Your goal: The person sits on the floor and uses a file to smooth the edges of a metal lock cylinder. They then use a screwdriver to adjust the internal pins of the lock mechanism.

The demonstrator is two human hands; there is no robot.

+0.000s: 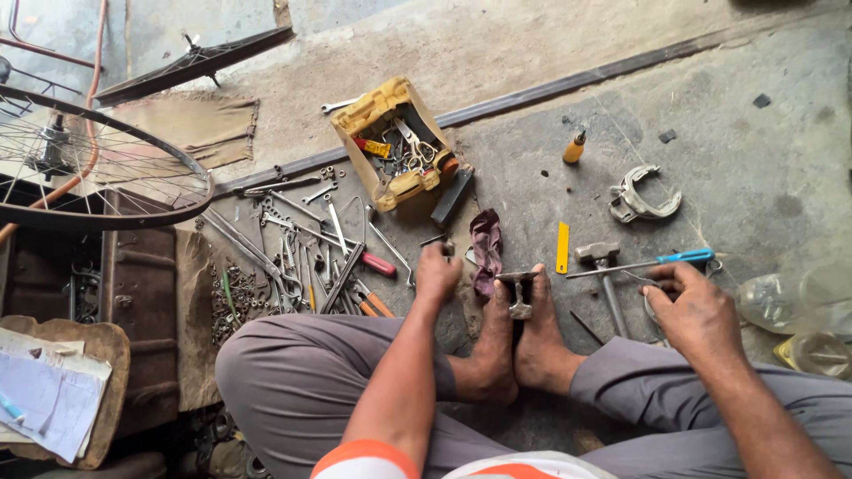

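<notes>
The right hand (697, 310) rests with loosely curled fingers on the concrete floor (754, 177), touching a blue-handled metal screwdriver (643, 263) lying crosswise, handle rightward. The left hand (437, 275) pinches a small metal piece (444, 244).

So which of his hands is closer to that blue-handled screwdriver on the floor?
Right. The right hand lies just below the blue-handled screwdriver; the left hand is far across, beyond both feet.

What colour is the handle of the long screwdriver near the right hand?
Blue, on the long screwdriver, seen in the head view.
</notes>
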